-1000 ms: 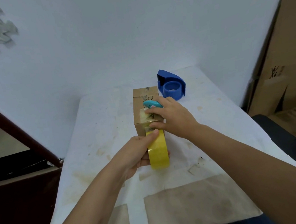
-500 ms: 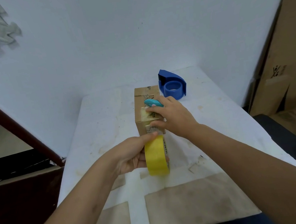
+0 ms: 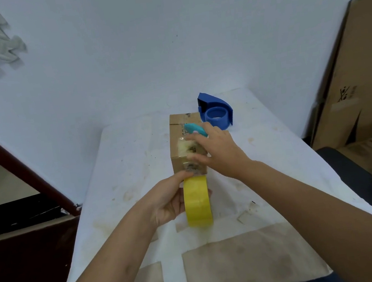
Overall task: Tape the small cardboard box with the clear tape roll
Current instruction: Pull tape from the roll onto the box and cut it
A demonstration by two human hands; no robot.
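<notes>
A small cardboard box (image 3: 181,136) lies lengthwise on the white table (image 3: 121,163), a shiny strip of tape across its near top. The tape roll (image 3: 197,202), yellowish from the side, stands on edge just in front of the box, gripped by my left hand (image 3: 168,201), thumb at the box's near bottom edge. My right hand (image 3: 219,153) rests on the box's near right corner, fingers pressing the tape down, with a small turquoise cutter (image 3: 194,129) tucked in its fingers. The box's right side is hidden behind that hand.
A blue tape dispenser (image 3: 215,113) sits behind the box at the table's far end. Brown paper patches (image 3: 250,262) cover the near table. Large cardboard sheets (image 3: 362,84) lean at the right above a dark chair (image 3: 360,179). Dark wooden furniture (image 3: 25,256) stands at the left.
My left hand has pulled the roll slightly toward me and down from the box's near face. My right hand has shifted along the box top, fingers blurred in motion.
</notes>
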